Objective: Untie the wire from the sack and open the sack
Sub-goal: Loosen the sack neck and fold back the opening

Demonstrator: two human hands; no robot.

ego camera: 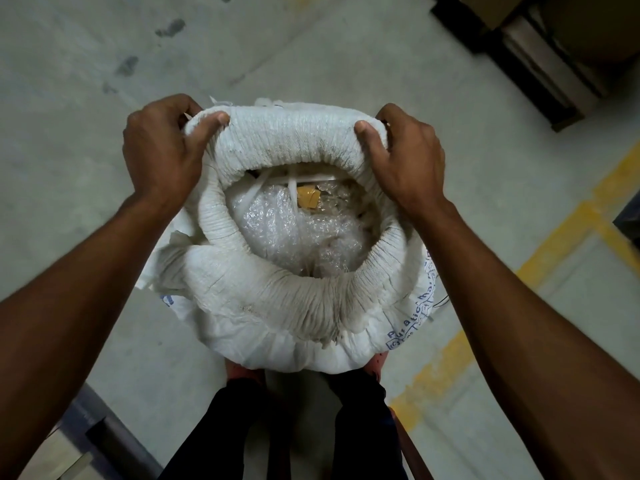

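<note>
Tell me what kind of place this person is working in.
Probably a warehouse or storeroom: a bare concrete floor marked with yellow painted lines, stacked cartons on a dark pallet at upper right, and a bulk white sack of bubble-wrapped goods.

Views: one, a wide-angle camera worn on the person's head.
Position: above the sack [294,244], which stands on the floor [86,81] at the person's feet.
Direction: forward and steeply down, almost straight into the sack's open mouth.
Nearness: close; the sack fills the middle, and both forearms run in from the lower corners.
Edges: straight floor lines bend toward the frame's borders.
Shared scene: none, with only this single view.
</note>
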